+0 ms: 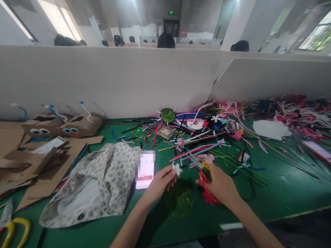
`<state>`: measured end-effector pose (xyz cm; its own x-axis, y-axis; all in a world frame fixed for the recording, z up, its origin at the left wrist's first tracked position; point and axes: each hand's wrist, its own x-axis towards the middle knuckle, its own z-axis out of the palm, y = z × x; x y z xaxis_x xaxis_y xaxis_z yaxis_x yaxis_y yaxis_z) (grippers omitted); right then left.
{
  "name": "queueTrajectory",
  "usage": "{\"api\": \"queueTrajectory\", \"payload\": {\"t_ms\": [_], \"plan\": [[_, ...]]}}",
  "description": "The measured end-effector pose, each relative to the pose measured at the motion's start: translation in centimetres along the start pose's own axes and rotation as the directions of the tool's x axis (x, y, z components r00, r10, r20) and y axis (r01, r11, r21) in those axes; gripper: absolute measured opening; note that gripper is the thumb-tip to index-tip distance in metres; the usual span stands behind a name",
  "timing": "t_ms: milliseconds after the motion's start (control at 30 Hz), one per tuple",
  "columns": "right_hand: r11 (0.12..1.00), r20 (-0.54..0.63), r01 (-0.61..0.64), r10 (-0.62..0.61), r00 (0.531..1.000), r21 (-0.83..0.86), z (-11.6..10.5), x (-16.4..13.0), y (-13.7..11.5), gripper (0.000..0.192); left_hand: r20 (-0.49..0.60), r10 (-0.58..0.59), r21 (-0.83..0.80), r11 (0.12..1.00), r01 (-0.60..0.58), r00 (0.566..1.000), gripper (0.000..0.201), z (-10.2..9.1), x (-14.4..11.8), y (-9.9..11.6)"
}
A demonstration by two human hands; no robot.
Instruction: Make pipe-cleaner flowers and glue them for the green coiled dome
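Pinched in my left hand [162, 182] is a small white flower [177, 169], its petals sticking out past the fingertips. My right hand [221, 183] is wrapped round scissors [204, 182] with red and yellow handles, the blades pointing up and left. Below and between both hands lies a round green transparent dish [179, 201]. A red flower shape [209, 198] shows just under my right hand. Beyond the blades a pink piece [205, 158] lies among pipe cleaners [191, 148].
A lit phone [145, 170] and a patterned cloth [103, 182] lie to the left. Cardboard boxes with googly eyes [69, 129] stand at the far left, with yellow-handled scissors [18, 227] nearer. A white partition [108, 79] closes the back; craft scraps [289, 113] are heaped right.
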<state>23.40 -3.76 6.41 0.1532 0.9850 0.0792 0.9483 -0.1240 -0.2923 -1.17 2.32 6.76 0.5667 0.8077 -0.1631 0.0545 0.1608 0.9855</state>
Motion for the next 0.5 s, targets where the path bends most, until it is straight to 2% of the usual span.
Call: {"api": "queueTrajectory", "payload": {"t_ms": [100, 200, 300, 367, 467, 500], "plan": [[0.992, -0.167, -0.09, 0.105, 0.98, 0.09, 0.1, 2.6, 2.1, 0.052, -0.001, 0.01, 0.049, 0.999, -0.01, 1.0, 0.036, -0.3, -0.1, 0.1], [0.987, -0.301, -0.056, 0.1, 0.948, 0.15, -0.4, 4.8, 3.4, 0.055, -0.006, 0.015, 0.111, 0.994, -0.015, 1.0, 0.036, -0.5, -0.3, 0.3], [0.979, -0.349, 0.009, 0.065, 0.935, 0.206, -1.0, 5.3, 2.5, 0.047, 0.017, 0.021, 0.147, 0.989, -0.024, 1.0, 0.036, -0.5, -0.6, 0.6], [0.962, -0.311, 0.083, 0.002, 0.951, 0.259, -1.2, 4.3, 0.4, 0.036, 0.053, 0.015, 0.137, 0.99, -0.022, 0.998, 0.036, -0.3, -0.7, 0.7], [0.892, -0.134, 0.215, -0.175, 0.975, 0.398, -0.8, 2.0, -3.4, 0.026, 0.088, 0.01, 0.106, 0.994, -0.02, 0.996, 0.035, 0.0, -0.8, 0.5], [0.835, -0.065, 0.229, -0.227, 0.972, 0.5, -0.6, 1.2, -4.5, 0.023, 0.087, 0.015, 0.1, 0.995, -0.023, 0.996, 0.034, 0.1, -0.8, 0.4]]}}
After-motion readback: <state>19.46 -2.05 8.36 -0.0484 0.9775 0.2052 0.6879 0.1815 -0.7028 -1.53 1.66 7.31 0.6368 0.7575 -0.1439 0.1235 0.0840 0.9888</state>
